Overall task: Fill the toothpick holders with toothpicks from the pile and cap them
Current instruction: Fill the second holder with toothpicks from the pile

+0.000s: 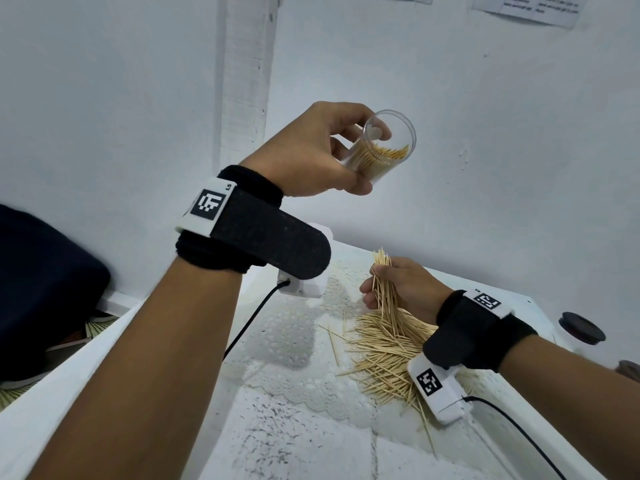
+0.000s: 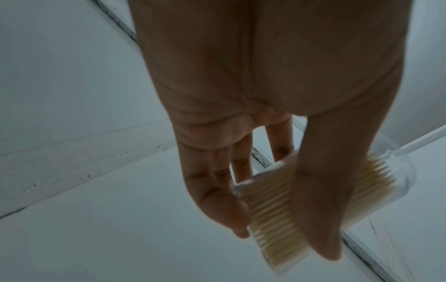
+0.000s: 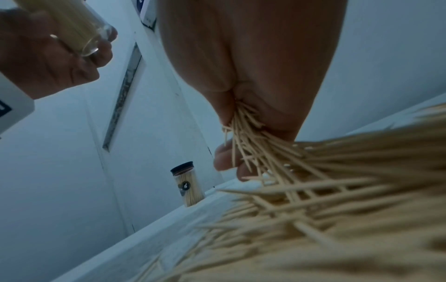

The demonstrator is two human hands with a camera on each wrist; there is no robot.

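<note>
My left hand (image 1: 311, 150) grips a clear toothpick holder (image 1: 382, 148), tilted in the air and partly filled, thumb and fingers (image 2: 212, 190) curled round it. Below it, my right hand (image 1: 405, 285) pinches a bundle of toothpicks (image 1: 384, 282) above the pile (image 1: 388, 355) on the tabletop (image 1: 311, 445). A capped holder (image 3: 187, 184) stands by the wall; its label is unreadable.

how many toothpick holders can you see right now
2 for sure. One clear holder, partly filled and uncapped, is held up in the left hand. One capped, full holder stands on the table by the wall. Dark lids at the head view's right edge may hide more.
</note>
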